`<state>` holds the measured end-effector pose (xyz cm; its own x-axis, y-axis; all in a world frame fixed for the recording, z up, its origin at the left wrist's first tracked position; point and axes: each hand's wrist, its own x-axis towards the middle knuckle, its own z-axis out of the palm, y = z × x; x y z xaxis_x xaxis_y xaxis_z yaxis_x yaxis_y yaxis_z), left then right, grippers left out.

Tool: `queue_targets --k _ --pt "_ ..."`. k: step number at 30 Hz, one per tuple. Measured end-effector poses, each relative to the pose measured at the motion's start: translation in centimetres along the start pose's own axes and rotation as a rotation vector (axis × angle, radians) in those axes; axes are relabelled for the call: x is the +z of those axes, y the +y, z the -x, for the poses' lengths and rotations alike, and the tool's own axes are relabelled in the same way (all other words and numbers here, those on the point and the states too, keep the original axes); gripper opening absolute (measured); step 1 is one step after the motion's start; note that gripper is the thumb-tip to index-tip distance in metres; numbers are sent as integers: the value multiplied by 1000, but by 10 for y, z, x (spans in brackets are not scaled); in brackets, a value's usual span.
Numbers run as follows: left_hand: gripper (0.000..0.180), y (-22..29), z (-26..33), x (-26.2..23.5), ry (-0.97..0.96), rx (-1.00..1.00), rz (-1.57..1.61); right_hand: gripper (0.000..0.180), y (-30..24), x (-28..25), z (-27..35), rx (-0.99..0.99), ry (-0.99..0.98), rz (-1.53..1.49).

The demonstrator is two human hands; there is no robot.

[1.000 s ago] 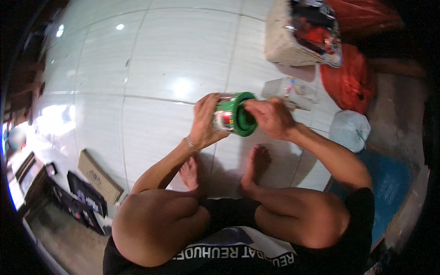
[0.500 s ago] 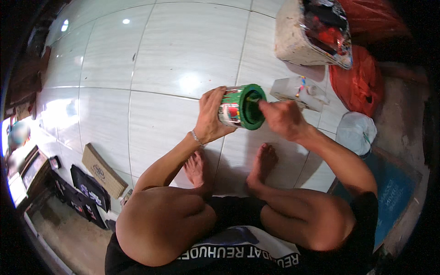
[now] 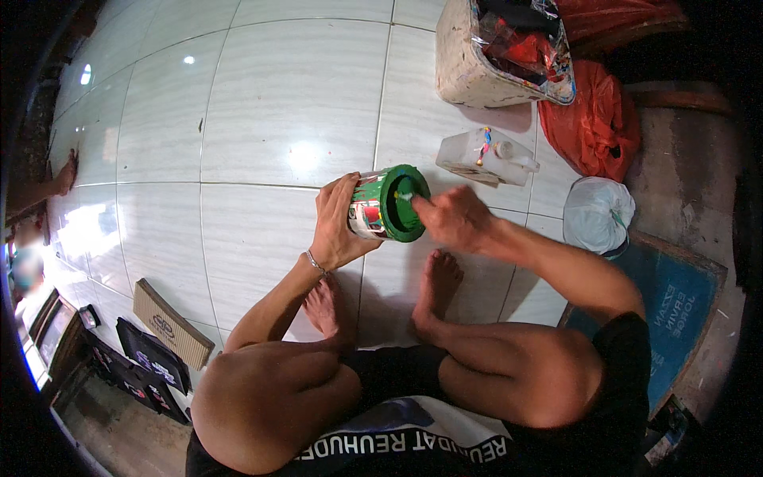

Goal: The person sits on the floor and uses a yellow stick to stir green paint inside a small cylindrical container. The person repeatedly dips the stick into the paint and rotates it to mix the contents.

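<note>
My left hand (image 3: 337, 225) is wrapped around a round can (image 3: 385, 204) with a green rim and a red, white and green label, held tipped on its side above the floor. My right hand (image 3: 450, 218) is at the can's open mouth, its fingertips pinching a small pale piece just inside the green rim. I sit on the white tiled floor (image 3: 238, 119) with my knees bent and my bare feet below the can.
A clear plastic jug (image 3: 485, 155) lies beyond the can. Behind it stand a stained tub (image 3: 465, 67) stuffed with bags, an orange plastic bag (image 3: 592, 119) and a white tied bag (image 3: 596, 213). A blue mat (image 3: 675, 306) lies to my right, flat boxes (image 3: 171, 324) to my left.
My right hand has shifted from gripping the can's rim to reaching its fingertips into the mouth. The can stays in my left hand, turned slightly more toward me.
</note>
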<state>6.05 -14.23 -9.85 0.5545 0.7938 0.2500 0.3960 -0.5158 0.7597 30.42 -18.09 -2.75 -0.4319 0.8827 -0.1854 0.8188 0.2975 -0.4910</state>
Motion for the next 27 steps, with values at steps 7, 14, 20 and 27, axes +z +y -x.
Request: queue_targets --k 7,14,20,27 --pt "111 -1 9 4 -29 13 -23 16 -13 -8 -4 226 29 -554" --pt "112 0 6 4 -5 -5 18 8 -3 7 12 64 -66 -85" --pt "111 0 7 7 3 26 -12 15 -13 -5 -3 177 154 -545" --pt "111 2 4 4 -4 -9 13 22 -4 4 8 20 -14 -116"
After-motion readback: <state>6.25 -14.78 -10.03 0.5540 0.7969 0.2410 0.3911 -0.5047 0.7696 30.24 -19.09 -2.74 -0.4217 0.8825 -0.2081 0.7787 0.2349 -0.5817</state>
